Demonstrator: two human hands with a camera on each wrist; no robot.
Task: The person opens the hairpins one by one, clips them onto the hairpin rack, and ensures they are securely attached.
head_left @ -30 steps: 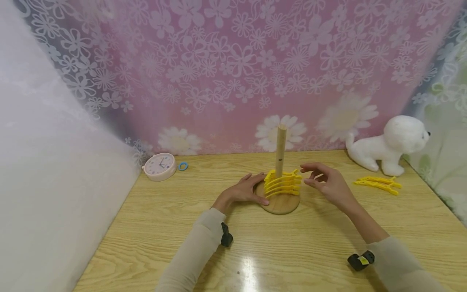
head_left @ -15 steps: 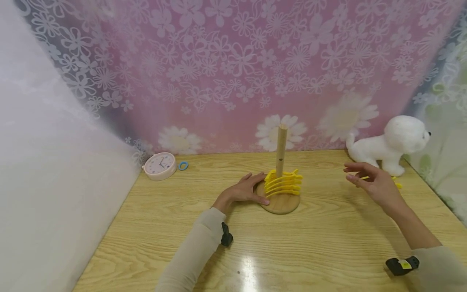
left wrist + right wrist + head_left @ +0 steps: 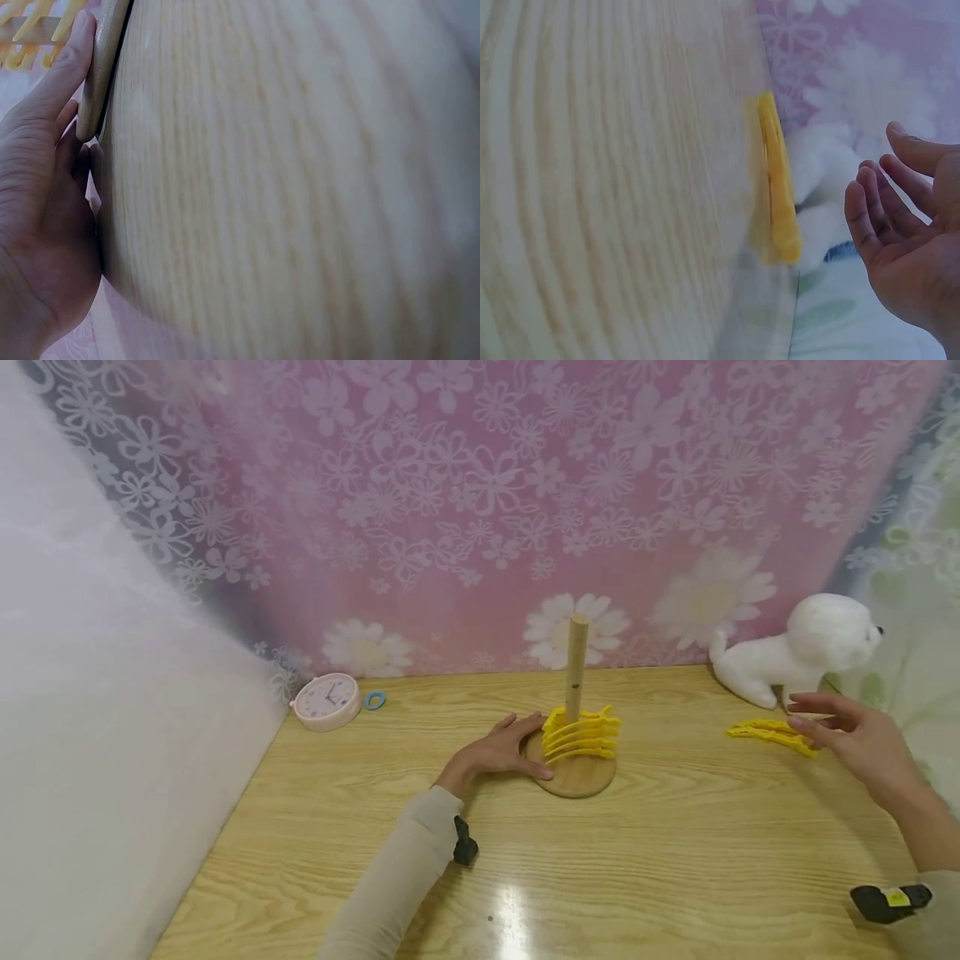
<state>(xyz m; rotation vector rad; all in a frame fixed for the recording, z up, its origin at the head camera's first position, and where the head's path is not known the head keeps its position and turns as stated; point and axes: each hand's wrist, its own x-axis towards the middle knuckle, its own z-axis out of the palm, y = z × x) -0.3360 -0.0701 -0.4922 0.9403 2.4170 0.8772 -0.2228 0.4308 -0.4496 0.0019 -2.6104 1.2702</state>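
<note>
A wooden stand has a round base (image 3: pixel 577 785) and an upright post (image 3: pixel 576 668). Several curved yellow plastic clips (image 3: pixel 581 743) are stacked low around the post. My left hand (image 3: pixel 491 753) holds the base at its left side, thumb (image 3: pixel 69 64) on top and the other fingers round the rim. To the right, my right hand (image 3: pixel 866 747) hovers at the right end of loose yellow clips (image 3: pixel 761 732) lying on the table. Its fingers are loosely bent and hold nothing. The right wrist view shows the hand apart from the clips (image 3: pixel 778 180).
A white plush dog (image 3: pixel 795 652) sits behind the loose clips at the back right. At the back left stand a pink alarm clock (image 3: pixel 327 700) and a small blue ring (image 3: pixel 375 700). A floral curtain (image 3: pixel 480 527) hangs behind the wooden table (image 3: pixel 637 860).
My right hand has moved right, from beside the stacked clips to the loose clips near the plush dog. My left hand has stayed on the base.
</note>
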